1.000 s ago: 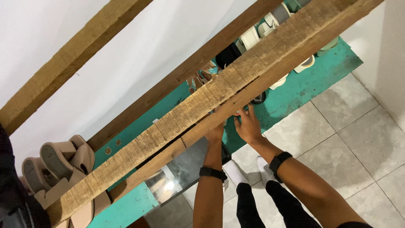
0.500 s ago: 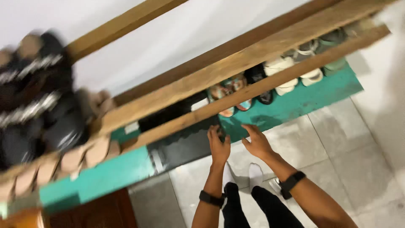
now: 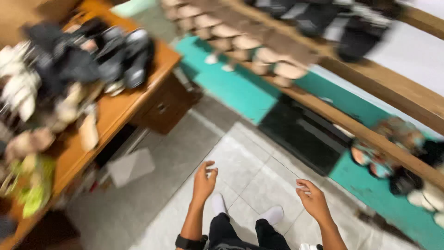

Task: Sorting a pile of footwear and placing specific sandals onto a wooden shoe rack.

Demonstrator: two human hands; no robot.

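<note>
My left hand (image 3: 203,182) hangs over the tiled floor (image 3: 249,176) with its fingers apart and nothing in it. My right hand (image 3: 314,199) is out to the right, also empty with spread fingers. Both wrists carry dark bands. Below the hands I see my dark trousers and white socks (image 3: 270,215). A wooden shoe rack (image 3: 365,132) runs along the wall on the right, beyond the right hand, with beige sandals (image 3: 259,55) and dark shoes on its rails. The view is blurred by motion.
An orange wooden desk (image 3: 115,109) on the left is piled with dark and pale footwear (image 3: 69,60). A teal panel (image 3: 231,90) and a black panel (image 3: 300,136) line the base of the wall. A grey sheet (image 3: 132,166) leans under the desk.
Both hands have come off the rack's wooden rail and dropped lower, open. The view has swung left and down, bringing the desk with shoes into sight.
</note>
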